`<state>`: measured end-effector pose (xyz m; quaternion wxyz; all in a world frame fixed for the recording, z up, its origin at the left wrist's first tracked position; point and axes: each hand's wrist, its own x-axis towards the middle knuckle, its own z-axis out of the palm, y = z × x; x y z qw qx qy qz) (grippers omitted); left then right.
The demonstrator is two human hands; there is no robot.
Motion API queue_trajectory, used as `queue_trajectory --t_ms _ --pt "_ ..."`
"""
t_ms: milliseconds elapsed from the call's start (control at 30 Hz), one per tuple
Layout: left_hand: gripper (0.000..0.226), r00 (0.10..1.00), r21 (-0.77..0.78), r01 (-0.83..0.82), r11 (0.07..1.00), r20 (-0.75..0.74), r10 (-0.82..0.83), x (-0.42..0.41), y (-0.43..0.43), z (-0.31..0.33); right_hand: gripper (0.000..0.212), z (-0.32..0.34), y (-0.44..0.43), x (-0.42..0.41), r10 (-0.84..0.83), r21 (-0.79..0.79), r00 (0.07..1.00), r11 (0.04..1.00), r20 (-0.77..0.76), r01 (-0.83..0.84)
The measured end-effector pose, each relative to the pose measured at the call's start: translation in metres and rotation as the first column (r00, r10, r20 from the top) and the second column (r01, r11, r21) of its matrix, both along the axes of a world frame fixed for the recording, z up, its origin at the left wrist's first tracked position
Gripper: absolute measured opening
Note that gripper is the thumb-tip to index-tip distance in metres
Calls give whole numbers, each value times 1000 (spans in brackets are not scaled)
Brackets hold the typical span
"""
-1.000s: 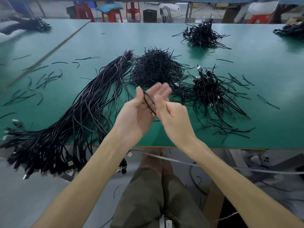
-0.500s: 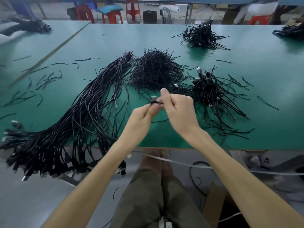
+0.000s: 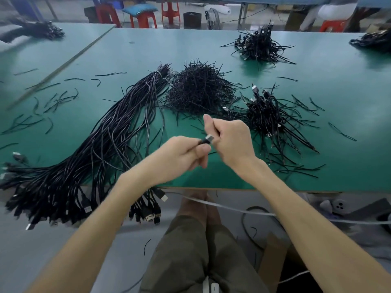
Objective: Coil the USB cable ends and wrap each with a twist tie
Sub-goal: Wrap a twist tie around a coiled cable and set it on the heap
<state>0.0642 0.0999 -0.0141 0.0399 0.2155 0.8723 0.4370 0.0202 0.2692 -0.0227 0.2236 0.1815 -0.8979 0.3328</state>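
Note:
My left hand [image 3: 186,153] grips a small coiled black USB cable [image 3: 206,141]; its silver plug sticks out between my two hands. My right hand [image 3: 229,138] is curled tight against that plug, thumb raised, and pinches what looks like a twist tie, mostly hidden by the fingers. Both hands hover above the near edge of the green table [image 3: 338,102]. A heap of black twist ties [image 3: 198,89] lies just beyond them. A long bundle of uncoiled black cables [image 3: 101,144] runs from table centre off the left front edge. Tied coils are piled to the right [image 3: 268,115].
Another pile of tied cables [image 3: 260,45] sits far back, and a further one at the right edge [image 3: 372,40]. Loose ties are scattered at left [image 3: 55,100]. Red stools [image 3: 143,17] stand behind the table. My knees [image 3: 201,250] and floor cords are below the table edge.
My hands dropped slightly toward me and closed tighter round the coil. The silver plug now shows between them, and my right thumb has lifted.

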Motion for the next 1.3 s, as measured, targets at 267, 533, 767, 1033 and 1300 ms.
queue_trajectory --t_ms 267,533,767,1033,1300 --pt "51 905 678 -415 607 239 352 -15 40 -18 49 -3 -24 16 72 -280 997 958 15 -65" --pt "42 787 786 -615 -65 606 -117 -28 34 5 49 -22 -18 26 113 -52 988 993 108 -108" --pt "43 861 870 -492 38 493 -130 -27 24 1 36 -20 -13 23 209 15 957 976 199 -217" --pt "29 912 904 -358 235 392 -117 -19 22 -17 46 -14 -18 27 324 -357 896 910 304 -208" --pt "40 939 650 -312 693 321 121 -3 7 5 16 -17 -11 28 358 -461 888 865 288 -199"
